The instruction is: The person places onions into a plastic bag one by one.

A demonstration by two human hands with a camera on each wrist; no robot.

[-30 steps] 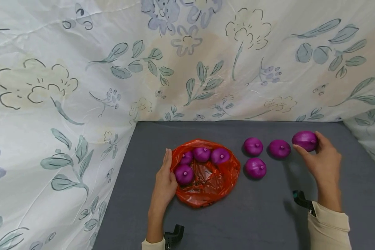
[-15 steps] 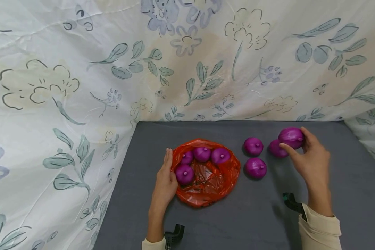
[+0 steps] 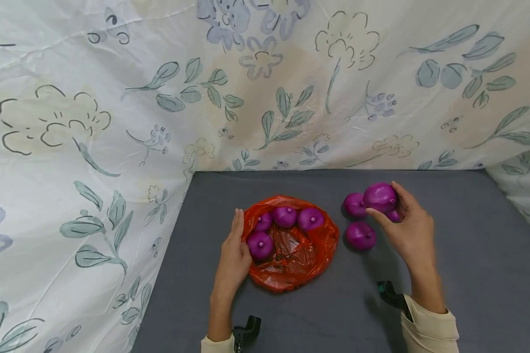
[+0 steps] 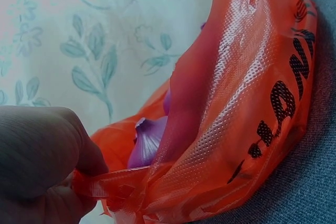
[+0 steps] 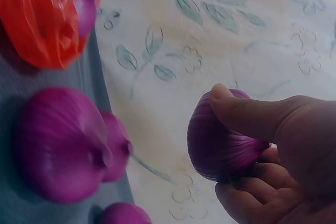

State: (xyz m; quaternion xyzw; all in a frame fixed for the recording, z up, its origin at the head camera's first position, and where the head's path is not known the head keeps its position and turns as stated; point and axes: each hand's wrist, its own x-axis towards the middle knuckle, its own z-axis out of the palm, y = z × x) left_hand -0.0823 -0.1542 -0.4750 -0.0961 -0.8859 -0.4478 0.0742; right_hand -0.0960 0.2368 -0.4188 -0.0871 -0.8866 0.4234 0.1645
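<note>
On the right, above three loose onions (image 3: 360, 236), the right hand (image 3: 411, 229) holds another onion (image 3: 380, 197), which has moved left, nearer the bag (image 3: 287, 284); the left hand (image 3: 234, 257) pinches its left edge.

Purple onion (image 3: 380, 197) in right fingers (image 5: 252, 190), open red bag (image 3: 291, 282) in left fingers (image 3: 237, 226)

Left hand (image 3: 234, 257): fingers (image 3: 238, 221) are lying close together, pointing forward; in the left wrist view, thumb and fingers are pinching. Left wrist (image 3: 221, 313): is showing bare, running nearly upright in the head view. Right hand (image 3: 409, 233): is hanging raised, thumb (image 5: 247, 116) and fingers bending into a wide grip, tips pointing forward and left. Right wrist (image 3: 427, 290): is slanting leftward, also showing bare.
</note>
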